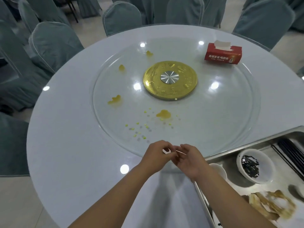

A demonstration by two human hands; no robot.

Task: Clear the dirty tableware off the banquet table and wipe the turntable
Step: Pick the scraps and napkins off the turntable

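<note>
turntable [213, 122] smeared with yellow spills [163, 114], small white scrap [165, 151] pinched between left hand [155, 157] and right hand [189, 160] fingers, tissue box [223, 54] set at far edge

grey-green fabric-covered banquet chairs [54, 45] ring the far side, well beyond where the fingers meet, more rows [263, 20] behind them. pale beige glossy floor tiles [18, 199] show below and left. round ceiling-light reflections [124, 169] gleam close by.
</note>
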